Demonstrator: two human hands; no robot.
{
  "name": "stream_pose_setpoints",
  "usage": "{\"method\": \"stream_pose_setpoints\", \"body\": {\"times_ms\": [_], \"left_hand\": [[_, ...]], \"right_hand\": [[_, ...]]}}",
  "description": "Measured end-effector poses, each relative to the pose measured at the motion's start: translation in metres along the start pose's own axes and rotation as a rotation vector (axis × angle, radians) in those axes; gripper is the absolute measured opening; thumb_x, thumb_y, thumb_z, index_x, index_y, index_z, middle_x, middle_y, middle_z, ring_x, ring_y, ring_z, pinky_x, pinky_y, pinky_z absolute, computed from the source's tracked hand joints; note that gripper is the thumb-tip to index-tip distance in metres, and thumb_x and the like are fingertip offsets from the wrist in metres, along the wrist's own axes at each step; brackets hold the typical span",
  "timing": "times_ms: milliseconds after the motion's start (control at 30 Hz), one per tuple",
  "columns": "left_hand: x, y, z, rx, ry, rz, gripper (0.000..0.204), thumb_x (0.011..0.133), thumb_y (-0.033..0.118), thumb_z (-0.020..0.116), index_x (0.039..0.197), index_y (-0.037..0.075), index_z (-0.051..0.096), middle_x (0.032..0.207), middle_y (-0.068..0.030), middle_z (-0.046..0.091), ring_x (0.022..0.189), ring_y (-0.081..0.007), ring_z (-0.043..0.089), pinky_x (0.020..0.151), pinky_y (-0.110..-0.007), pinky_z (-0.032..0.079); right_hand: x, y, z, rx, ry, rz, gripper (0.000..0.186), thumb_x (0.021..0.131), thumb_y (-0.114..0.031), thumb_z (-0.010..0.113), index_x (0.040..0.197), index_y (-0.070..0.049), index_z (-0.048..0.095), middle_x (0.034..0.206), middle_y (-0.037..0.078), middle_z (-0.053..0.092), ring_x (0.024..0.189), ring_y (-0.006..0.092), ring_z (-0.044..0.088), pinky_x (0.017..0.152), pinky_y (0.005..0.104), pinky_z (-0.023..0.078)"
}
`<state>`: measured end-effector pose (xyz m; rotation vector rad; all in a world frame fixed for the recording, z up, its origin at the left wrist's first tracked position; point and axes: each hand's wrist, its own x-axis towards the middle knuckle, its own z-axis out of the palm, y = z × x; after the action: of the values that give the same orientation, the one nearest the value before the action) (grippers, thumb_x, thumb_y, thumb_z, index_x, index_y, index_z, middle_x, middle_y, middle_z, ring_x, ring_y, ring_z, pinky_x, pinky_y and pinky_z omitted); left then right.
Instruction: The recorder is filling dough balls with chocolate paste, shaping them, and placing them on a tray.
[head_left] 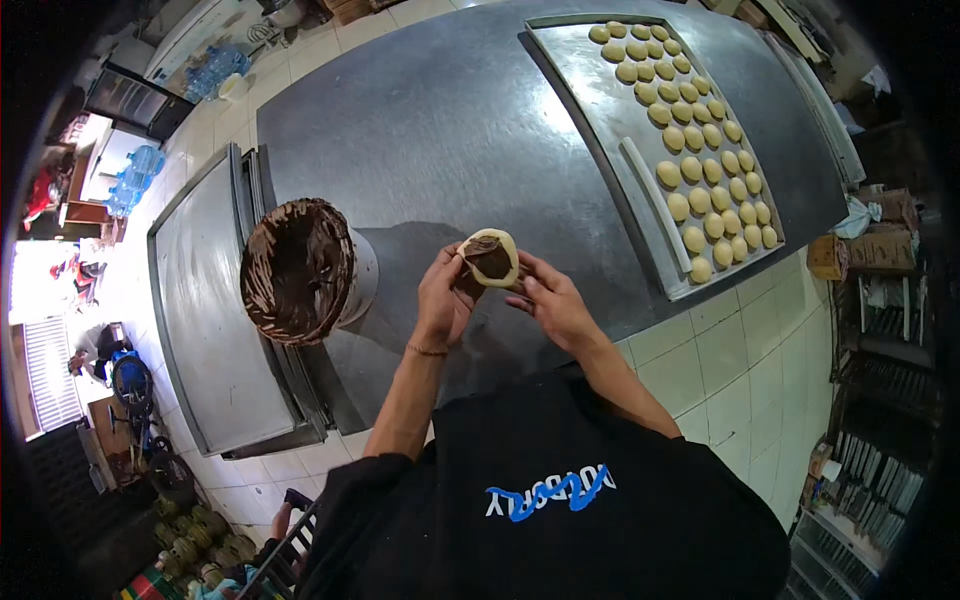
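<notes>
Above the table's near edge I hold a flattened round of pale dough [511,249] with dark brown paste [490,262] in its middle. My left hand [443,300] is closed on the left side of the dough, its thumb at the edge. My right hand [560,308] has its fingers at the right edge, gripping the dough from that side. Left of my hands stands a white bucket [364,275], its rim and inner wall thickly coated with brown paste [300,255].
A metal tray [570,50] with rows of dough balls [692,138] lies on the right of the steel table [420,130]. A white bar [655,200] rests along that tray. Stacked metal trays [205,320] stand left, beyond the bucket. Shelving [880,400] is far right.
</notes>
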<state>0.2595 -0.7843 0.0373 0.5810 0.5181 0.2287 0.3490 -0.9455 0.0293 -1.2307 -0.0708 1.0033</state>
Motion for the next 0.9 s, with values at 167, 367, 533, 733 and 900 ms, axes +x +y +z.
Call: {"method": "stream_pose_setpoints", "body": {"times_ms": [167, 367, 533, 733, 900], "left_hand": [[-0.047, -0.008, 0.008, 0.394, 0.153, 0.295, 0.031, 0.102, 0.021, 0.041, 0.126, 0.002, 0.044, 0.114, -0.0074, 0.058, 0.102, -0.0151, 0.059, 0.089, -0.031, 0.051], [-0.078, -0.013, -0.022, 0.007, 0.277, 0.020, 0.033, 0.100, 0.016, 0.046, 0.128, 0.000, 0.045, 0.118, -0.0144, 0.058, 0.101, -0.0221, 0.062, 0.088, -0.035, 0.053], [-0.113, -0.004, 0.003, 1.068, -0.047, 0.513, 0.056, 0.086, 0.006, 0.067, 0.136, 0.003, 0.042, 0.132, -0.0151, 0.049, 0.114, -0.0252, 0.056, 0.088, -0.034, 0.053], [-0.130, 0.032, 0.002, 0.695, -0.122, 0.390, 0.036, 0.087, 0.002, 0.064, 0.123, 0.004, 0.058, 0.124, -0.0086, 0.050, 0.102, -0.0153, 0.056, 0.074, -0.024, 0.051], [-0.151, 0.075, 0.020, 1.128, -0.082, 0.371, 0.033, 0.086, 0.006, 0.066, 0.119, 0.007, 0.064, 0.119, -0.0074, 0.054, 0.092, -0.0140, 0.058, 0.068, -0.025, 0.050]], "right_hand": [[-0.026, -0.017, 0.039, 0.028, -0.082, -0.073, 0.034, 0.097, -0.004, 0.045, 0.129, 0.005, 0.048, 0.116, 0.011, 0.059, 0.102, 0.0162, 0.059, 0.090, 0.0304, 0.050], [-0.056, 0.018, 0.020, 0.342, 0.031, 0.195, 0.030, 0.094, -0.006, 0.053, 0.122, 0.007, 0.053, 0.111, 0.013, 0.062, 0.096, 0.0177, 0.062, 0.086, 0.0300, 0.052], [-0.070, 0.002, 0.056, 0.118, 0.081, 0.153, 0.044, 0.085, -0.005, 0.068, 0.124, 0.007, 0.050, 0.108, 0.013, 0.061, 0.098, 0.0179, 0.061, 0.086, 0.0287, 0.053], [-0.086, -0.040, 0.074, 0.004, -0.323, -0.147, 0.041, 0.084, -0.002, 0.069, 0.121, 0.004, 0.053, 0.112, 0.009, 0.059, 0.100, 0.0157, 0.061, 0.085, 0.0291, 0.054], [-0.092, -0.073, 0.075, -0.736, -0.379, -0.534, 0.038, 0.081, -0.002, 0.069, 0.117, 0.000, 0.058, 0.110, 0.010, 0.060, 0.102, 0.0215, 0.062, 0.082, 0.0307, 0.055]]}}
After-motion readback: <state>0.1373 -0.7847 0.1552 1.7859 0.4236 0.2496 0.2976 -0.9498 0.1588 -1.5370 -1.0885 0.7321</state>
